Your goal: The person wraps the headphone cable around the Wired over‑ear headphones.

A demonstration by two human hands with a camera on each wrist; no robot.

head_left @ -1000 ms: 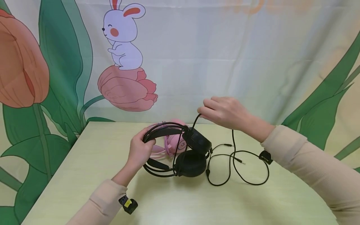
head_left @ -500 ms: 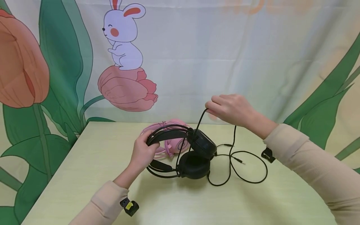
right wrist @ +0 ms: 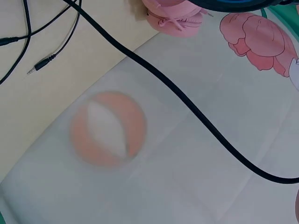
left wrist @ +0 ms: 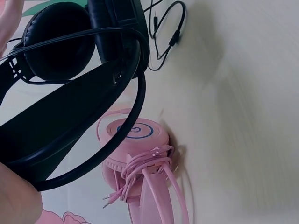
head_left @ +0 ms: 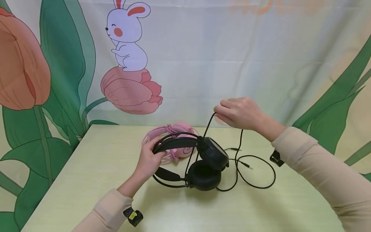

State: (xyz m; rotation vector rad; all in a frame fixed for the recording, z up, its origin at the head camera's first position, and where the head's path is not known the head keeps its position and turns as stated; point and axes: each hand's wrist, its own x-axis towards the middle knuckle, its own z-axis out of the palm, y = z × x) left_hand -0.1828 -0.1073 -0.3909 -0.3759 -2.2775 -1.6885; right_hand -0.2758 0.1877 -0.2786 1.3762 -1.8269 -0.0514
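My left hand grips the headband of a pair of black over-ear headphones, fingers curled round its padded strap. The two ear cups point to the right, one above the other, over the table. Higher up and to the right, my right hand pinches the black headphone cable. From there the cable drops to the table, where it lies in loops with two jack plugs at its ends. In the right wrist view a stretch of cable runs diagonally past the camera.
Behind the black pair lies a pink pair of headphones, its cord wound in a bundle. The pale table ends at a hanging cloth backdrop printed with a rabbit and tulips.
My left hand has carried the black headphones slightly right and nearer to me, showing more of the pink pair. My right hand has shifted a little right, still pinching the cable.
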